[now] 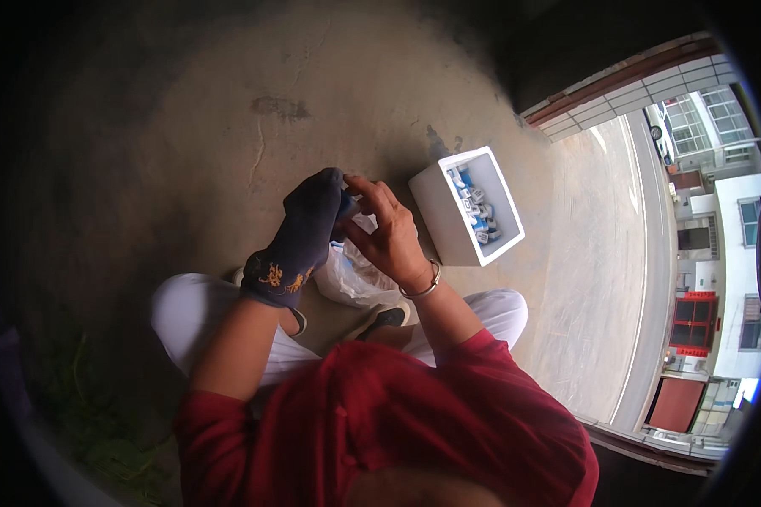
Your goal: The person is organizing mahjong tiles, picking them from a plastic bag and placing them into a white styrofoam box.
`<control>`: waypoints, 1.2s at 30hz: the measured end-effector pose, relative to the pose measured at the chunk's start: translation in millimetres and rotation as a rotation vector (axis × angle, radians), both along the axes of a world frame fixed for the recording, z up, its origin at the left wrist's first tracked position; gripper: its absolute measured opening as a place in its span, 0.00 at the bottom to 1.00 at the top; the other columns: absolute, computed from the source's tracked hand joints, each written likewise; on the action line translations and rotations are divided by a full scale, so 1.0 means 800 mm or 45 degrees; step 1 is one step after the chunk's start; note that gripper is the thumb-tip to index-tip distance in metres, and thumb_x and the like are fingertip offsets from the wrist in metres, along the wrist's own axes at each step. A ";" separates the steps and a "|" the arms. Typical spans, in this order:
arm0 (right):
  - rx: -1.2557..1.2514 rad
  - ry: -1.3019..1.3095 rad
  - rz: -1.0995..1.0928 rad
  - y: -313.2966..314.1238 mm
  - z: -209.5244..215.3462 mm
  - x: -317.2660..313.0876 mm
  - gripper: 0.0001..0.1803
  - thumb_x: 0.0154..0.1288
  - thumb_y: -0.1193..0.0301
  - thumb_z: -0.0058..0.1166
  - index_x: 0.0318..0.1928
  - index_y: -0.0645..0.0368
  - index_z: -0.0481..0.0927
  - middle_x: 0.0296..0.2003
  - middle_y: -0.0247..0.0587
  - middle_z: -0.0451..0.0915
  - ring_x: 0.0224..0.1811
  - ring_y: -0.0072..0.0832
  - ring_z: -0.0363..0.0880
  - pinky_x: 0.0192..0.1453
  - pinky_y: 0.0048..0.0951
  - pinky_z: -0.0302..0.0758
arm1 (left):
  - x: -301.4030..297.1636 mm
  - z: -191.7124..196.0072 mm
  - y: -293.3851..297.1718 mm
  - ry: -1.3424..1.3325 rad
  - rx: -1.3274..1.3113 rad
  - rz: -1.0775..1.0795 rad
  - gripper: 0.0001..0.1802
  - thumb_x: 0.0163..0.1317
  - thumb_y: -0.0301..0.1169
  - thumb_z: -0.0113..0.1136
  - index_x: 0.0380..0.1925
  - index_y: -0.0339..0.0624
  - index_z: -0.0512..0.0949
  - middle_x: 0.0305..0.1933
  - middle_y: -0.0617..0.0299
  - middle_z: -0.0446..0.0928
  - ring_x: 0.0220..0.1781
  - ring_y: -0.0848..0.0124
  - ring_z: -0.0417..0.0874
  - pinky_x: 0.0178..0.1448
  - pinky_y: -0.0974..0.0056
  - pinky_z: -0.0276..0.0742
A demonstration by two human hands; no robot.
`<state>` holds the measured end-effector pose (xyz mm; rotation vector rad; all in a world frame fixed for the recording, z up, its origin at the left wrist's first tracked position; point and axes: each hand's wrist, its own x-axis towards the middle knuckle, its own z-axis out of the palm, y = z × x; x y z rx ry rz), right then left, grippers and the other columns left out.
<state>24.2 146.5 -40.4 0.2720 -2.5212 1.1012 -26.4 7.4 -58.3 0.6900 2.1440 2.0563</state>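
Observation:
My left hand (306, 218), in a dark glove with a yellow-orange pattern at the cuff, is closed around a small dark blue object (347, 207). Its kind is hidden by the fingers. Bare, with a metal bracelet at the wrist, my right hand (395, 237) pinches the same object from the right with bent fingers and thumb. Below both hands a whitish plastic bag (347, 283) sits on the floor; what it holds is hard to make out. Just right of my right hand stands a white foam box (438, 218), holding several small blue-and-white items (475, 207).
My bent knees in white trousers (190, 313) flank the bag, and a dark shoe (389, 319) rests beside it. Concrete floor (203, 144) stretches ahead. Green plants (110, 448) are at lower left. To the right lie a road (647, 253), buildings and a parked white car (659, 133).

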 end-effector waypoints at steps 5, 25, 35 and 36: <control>-0.104 0.036 0.000 -0.022 0.011 0.029 0.33 0.50 0.80 0.65 0.59 0.59 0.70 0.38 0.45 0.76 0.33 0.33 0.80 0.40 0.33 0.78 | -0.001 -0.016 -0.004 0.819 -0.384 -0.204 0.07 0.56 0.24 0.56 0.36 0.38 0.76 0.39 0.49 0.78 0.41 0.55 0.81 0.44 0.58 0.77; -1.513 -0.576 -0.007 -0.001 -0.068 0.049 0.16 0.71 0.63 0.54 0.50 0.62 0.79 0.41 0.31 0.82 0.43 0.17 0.79 0.51 0.23 0.74 | 0.025 0.063 -0.039 -1.033 0.980 -0.521 0.20 0.73 0.44 0.40 0.47 0.39 0.73 0.41 0.56 0.80 0.39 0.69 0.83 0.43 0.67 0.80; -0.341 0.126 -0.156 -0.029 0.076 0.048 0.09 0.64 0.72 0.60 0.39 0.67 0.78 0.35 0.44 0.77 0.37 0.33 0.76 0.43 0.29 0.73 | -0.010 0.034 -0.025 0.197 0.077 -0.368 0.23 0.72 0.45 0.46 0.56 0.38 0.72 0.52 0.57 0.77 0.50 0.69 0.80 0.55 0.64 0.76; -0.154 0.224 -0.105 -0.047 0.086 0.047 0.09 0.62 0.74 0.61 0.39 0.67 0.79 0.37 0.47 0.78 0.38 0.39 0.77 0.44 0.33 0.73 | -0.009 0.046 -0.028 0.875 -0.311 -0.270 0.21 0.72 0.42 0.46 0.56 0.38 0.73 0.51 0.59 0.77 0.49 0.71 0.80 0.53 0.65 0.76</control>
